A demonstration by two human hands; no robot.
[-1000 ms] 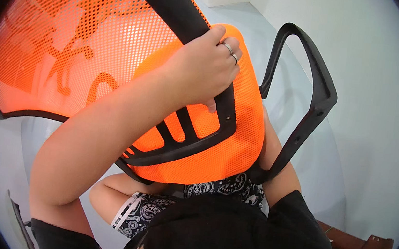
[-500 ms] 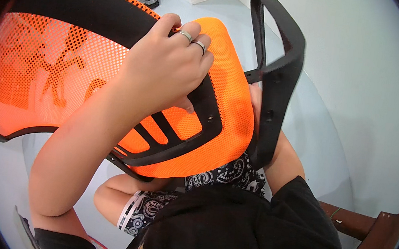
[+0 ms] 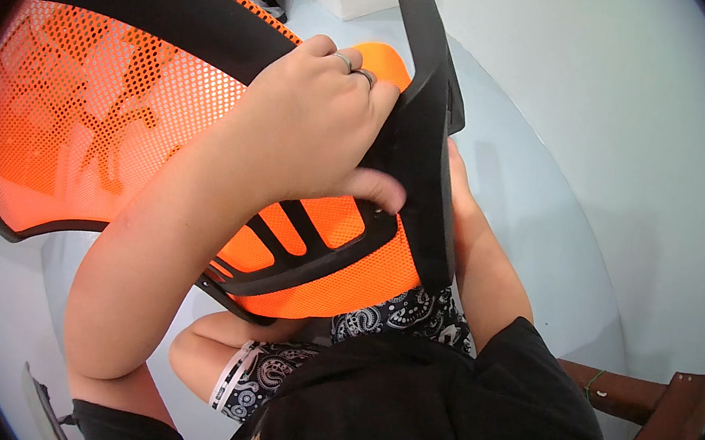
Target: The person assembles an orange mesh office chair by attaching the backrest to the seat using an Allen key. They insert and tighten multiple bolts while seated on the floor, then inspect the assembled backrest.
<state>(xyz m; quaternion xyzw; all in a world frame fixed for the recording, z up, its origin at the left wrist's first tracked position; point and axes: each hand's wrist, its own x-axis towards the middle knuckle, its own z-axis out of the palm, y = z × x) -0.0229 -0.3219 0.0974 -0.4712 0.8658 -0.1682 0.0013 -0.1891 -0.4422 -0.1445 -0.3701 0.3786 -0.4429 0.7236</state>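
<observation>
Armrest (image 3: 425, 163) swung left, overlapping orange seat (image 3: 359, 279)

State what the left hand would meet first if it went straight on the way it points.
Likely the armrest, just right of the left hand, though depth between them is unclear.

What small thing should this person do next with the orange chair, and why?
Perhaps use the right hand, mostly hidden behind the black armrest, to ease that armrest outward slightly: in this view it covers part of the orange seat and crowds the left hand at the black backrest frame.
</observation>
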